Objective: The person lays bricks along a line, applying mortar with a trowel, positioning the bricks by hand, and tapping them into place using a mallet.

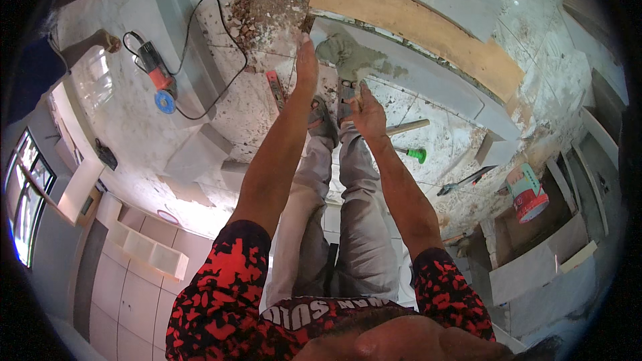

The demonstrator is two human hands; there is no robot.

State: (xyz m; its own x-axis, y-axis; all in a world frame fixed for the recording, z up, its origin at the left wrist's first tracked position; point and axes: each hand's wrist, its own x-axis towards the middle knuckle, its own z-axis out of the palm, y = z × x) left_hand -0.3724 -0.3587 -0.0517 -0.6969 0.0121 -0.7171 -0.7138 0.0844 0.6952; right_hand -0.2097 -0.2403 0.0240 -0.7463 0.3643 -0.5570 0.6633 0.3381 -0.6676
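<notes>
Rough wet mortar [348, 57], seemingly matt

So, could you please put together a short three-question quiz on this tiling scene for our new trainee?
1. True or false: the left hand is stretched out flat toward the grey mortar patch on the grey tile strip.
2. Which power tool lies on the floor to the person's left? A) a drill B) an angle grinder with a black cord C) a jigsaw
3. Fill in: the tool lying on the floor beside the right hand has a ____ handle end.

Key: 1 true; 2 B; 3 green. What the right hand grips cannot be made out clearly.
</notes>
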